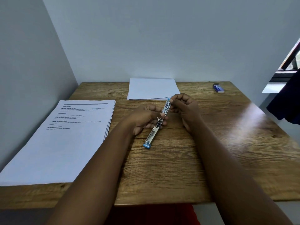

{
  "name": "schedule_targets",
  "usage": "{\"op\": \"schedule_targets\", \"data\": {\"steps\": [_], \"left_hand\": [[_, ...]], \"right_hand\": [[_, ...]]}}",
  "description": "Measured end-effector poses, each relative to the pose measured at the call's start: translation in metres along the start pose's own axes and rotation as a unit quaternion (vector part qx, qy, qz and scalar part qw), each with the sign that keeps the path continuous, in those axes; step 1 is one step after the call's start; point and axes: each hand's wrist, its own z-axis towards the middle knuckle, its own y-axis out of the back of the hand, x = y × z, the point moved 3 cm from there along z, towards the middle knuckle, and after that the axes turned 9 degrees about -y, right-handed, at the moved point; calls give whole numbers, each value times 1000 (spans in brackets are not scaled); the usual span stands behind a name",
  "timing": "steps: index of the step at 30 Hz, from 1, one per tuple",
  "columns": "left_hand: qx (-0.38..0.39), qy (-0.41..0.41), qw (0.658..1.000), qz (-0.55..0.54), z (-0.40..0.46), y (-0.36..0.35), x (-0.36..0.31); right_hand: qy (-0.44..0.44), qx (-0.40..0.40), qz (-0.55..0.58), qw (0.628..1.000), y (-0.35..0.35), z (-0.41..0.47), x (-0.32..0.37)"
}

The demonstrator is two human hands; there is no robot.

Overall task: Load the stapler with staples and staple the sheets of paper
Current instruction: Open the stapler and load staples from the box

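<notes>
We hold the open stapler in our left hand; our right hand pinches its far end. Staples may slip and jam.

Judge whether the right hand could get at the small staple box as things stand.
Probably yes: bare table lies between the right hand and the staple box, but the hand pinches the opened stapler.

A wooden table with a plain grain stands pushed into the corner of two pale grey walls. At the right edge a window frame shows, with a dark cloth hanging below it. Something red shows beneath the table's near edge.
</notes>
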Motion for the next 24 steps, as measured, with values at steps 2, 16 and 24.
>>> {"op": "schedule_targets", "data": {"steps": [2,16,24], "left_hand": [[0,-3,1000,1,0,-1,-1],[-54,-55,997,19,4,-5,3],[-76,-64,995,28,7,-7,5]], "right_hand": [[9,14,3,1000,0,0,1],[42,33,-15,998,-4,-1,3],[131,-80,-207,966,-5,-4,5]]}}
